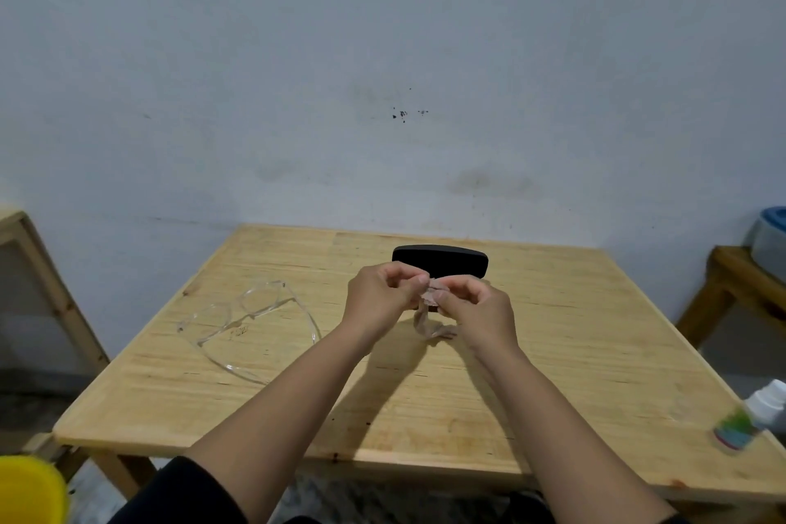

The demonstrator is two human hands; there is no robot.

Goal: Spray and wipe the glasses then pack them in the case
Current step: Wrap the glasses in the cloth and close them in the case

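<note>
Clear-framed glasses (251, 319) lie unfolded on the left part of the wooden table (553, 353). A black case (440, 260), closed, rests near the table's far edge. In front of the case, above the table, my left hand (380, 294) and my right hand (476, 306) pinch a small pinkish wiping cloth (429, 319) between them; its loose end hangs down to the tabletop. A white spray bottle (761, 408) with a colourful label lies at the table's right edge, partly cut off by the frame.
A wooden frame (46, 294) stands to the left of the table. A wooden stand (731, 289) with a blue-grey container sits to the right. A yellow object (25, 489) is at the bottom left corner. A pale wall rises behind the table.
</note>
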